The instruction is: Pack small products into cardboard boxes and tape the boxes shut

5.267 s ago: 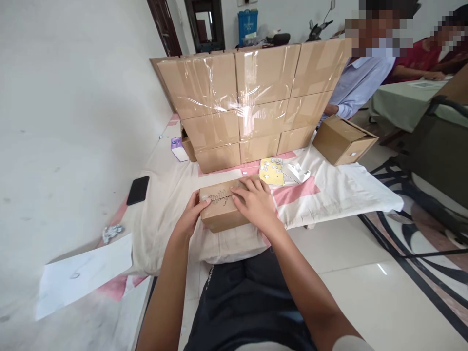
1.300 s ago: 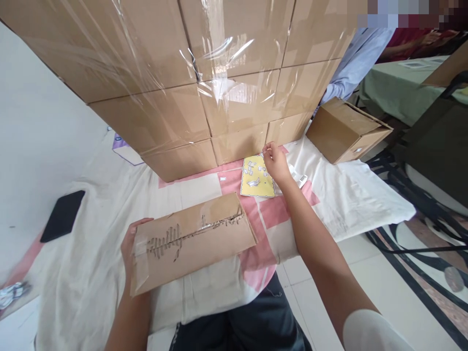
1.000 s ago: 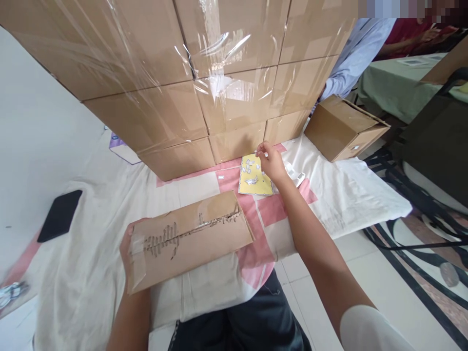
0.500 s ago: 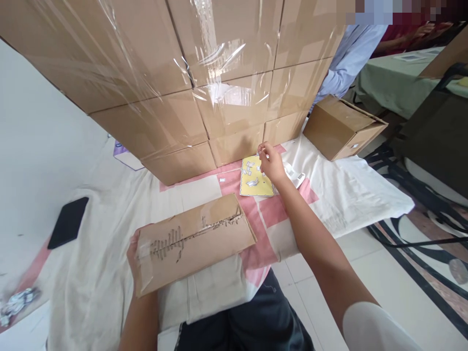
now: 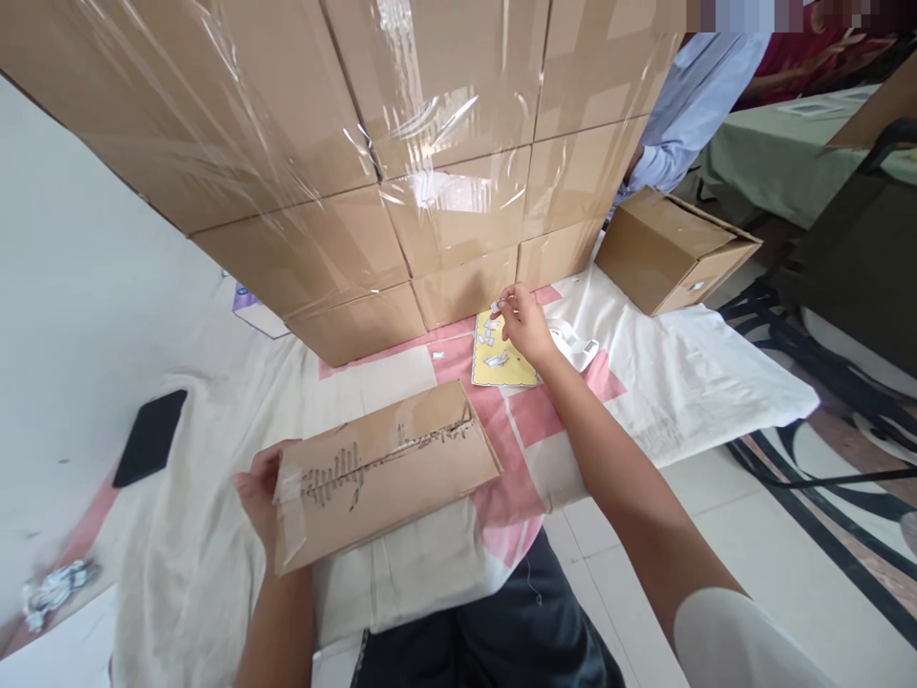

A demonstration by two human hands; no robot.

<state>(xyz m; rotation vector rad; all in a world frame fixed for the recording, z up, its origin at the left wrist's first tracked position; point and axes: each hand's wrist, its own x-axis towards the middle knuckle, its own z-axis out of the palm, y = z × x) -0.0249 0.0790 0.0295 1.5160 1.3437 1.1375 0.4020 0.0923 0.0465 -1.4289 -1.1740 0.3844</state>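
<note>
Since the earlier frame, the right hand [image 5: 525,323] had shifted left over the yellow sheet [image 5: 501,355], pinching a small label [image 5: 495,307]. Left hand [image 5: 262,494] gripped the flat carton [image 5: 383,470] on the cloth-covered bench [image 5: 680,382], before wrapped stacked boxes [image 5: 401,162].

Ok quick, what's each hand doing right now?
Left hand: gripping the end of the flat cardboard box.
Right hand: pinching a small white label above the yellow sheet.

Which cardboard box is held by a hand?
The flat box with torn tape, nearest the camera: the left hand grips its left end. The wrapped stack and the box at right are untouched.
</note>
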